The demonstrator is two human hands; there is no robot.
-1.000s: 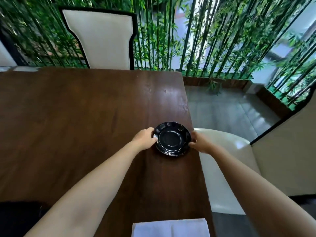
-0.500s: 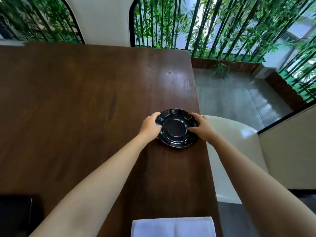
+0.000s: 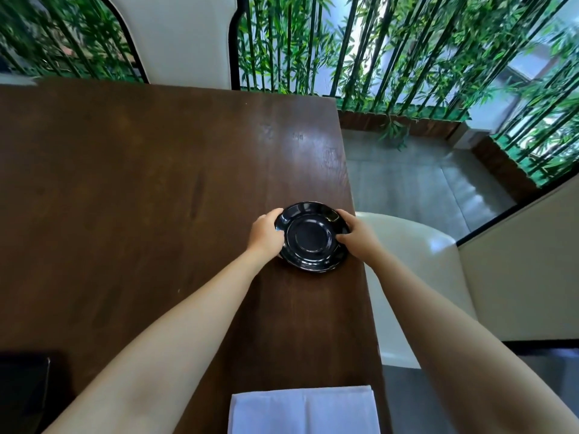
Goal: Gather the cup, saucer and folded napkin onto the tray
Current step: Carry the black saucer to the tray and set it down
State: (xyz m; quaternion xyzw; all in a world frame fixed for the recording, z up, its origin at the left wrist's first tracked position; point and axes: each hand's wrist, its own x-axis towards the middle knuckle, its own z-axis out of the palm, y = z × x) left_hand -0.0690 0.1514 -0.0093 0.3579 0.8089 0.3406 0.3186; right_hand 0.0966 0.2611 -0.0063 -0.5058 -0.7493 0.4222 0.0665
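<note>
Right now both hands grip one black saucer point(image 3: 311, 237) from opposite sides. The left hand point(image 3: 266, 234) curls over the saucer's left rim, fingers wrapped onto the edge, and the right hand point(image 3: 357, 236) clasps the right rim, thumb lying on top of the glossy surface. Between the two hands the saucer sits close to the right edge of the dark wooden counter point(image 3: 141, 198) (whether it rests on the wood or is raised a little off it, I cannot tell). Nearer the person than the hands, at the bottom of the view, a folded white napkin point(image 3: 302, 410) lies flat on the counter, well apart from the saucer. Just right of the right hand, off the counter's edge, is the seat of a cream chair point(image 3: 416, 264). Beyond the hands, at the far side of the counter, stands another cream chair back with a black border point(image 3: 185, 39), and behind it green bamboo stalks point(image 3: 391, 48).
</note>
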